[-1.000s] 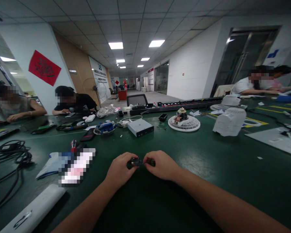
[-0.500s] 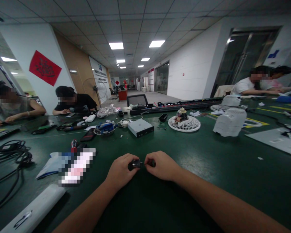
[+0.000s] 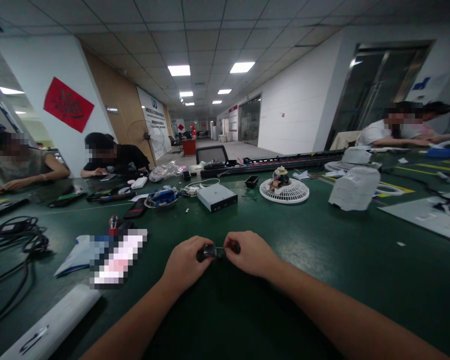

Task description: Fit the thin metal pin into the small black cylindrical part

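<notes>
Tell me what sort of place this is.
Probably an electronics repair or assembly workshop: a long green work table, shared by several seated people, carries a dismantled fan grille with its motor, a grey drive unit and tangled cables.

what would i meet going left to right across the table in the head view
black cables → left hand → small dark part pinched between both hands → right hand → round white fan grille → white fan housing
</notes>
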`<state>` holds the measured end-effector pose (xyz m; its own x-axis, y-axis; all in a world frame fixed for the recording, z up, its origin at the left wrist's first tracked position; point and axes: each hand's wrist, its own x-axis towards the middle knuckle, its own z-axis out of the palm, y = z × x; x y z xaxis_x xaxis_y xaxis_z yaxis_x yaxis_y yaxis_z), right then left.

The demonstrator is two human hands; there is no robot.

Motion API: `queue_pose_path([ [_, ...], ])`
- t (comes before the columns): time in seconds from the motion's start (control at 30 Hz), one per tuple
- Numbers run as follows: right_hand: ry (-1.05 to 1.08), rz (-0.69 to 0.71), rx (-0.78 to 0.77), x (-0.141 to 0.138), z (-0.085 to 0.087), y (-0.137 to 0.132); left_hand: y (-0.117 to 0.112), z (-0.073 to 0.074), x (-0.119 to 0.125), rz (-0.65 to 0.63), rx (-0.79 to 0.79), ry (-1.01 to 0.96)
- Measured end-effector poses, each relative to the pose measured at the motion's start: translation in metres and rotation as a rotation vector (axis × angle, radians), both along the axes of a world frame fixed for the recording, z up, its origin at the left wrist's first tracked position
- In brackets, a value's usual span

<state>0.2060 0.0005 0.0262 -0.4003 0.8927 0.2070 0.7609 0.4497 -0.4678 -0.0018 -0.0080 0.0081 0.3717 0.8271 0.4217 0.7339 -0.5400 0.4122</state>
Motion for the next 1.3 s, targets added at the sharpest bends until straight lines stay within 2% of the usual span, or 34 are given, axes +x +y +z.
queue_pose_path([
  [0.13,-0.074,-0.111,-0.017,0.001,-0.001,0.003,0.001,0.000,0.000,0.077,0.002,-0.014],
  [0.3,-0.011,-0.032,-0.040,-0.001,-0.008,0.007,0.004,0.000,-0.002,0.170,-0.036,-0.028],
  [0.53,0.073,0.008,-0.093,-0.003,-0.014,0.009,0.007,-0.003,-0.003,0.187,-0.076,-0.042],
  [0.67,0.237,-0.033,-0.097,-0.001,-0.012,0.010,0.007,-0.004,-0.003,0.100,-0.092,-0.039],
  [0.9,0.439,0.159,-0.037,-0.003,-0.015,0.010,0.001,-0.002,0.001,-0.098,-0.076,-0.047],
  [1.0,0.488,0.136,-0.043,-0.005,-0.016,0.009,0.000,-0.002,0.001,-0.131,-0.050,-0.053],
  [1.13,0.541,0.077,-0.159,-0.005,-0.016,0.010,0.000,-0.001,-0.002,-0.174,0.000,-0.019],
  [1.3,0.646,0.128,-0.444,-0.004,-0.022,0.015,0.000,-0.001,-0.002,-0.271,0.106,0.057],
])
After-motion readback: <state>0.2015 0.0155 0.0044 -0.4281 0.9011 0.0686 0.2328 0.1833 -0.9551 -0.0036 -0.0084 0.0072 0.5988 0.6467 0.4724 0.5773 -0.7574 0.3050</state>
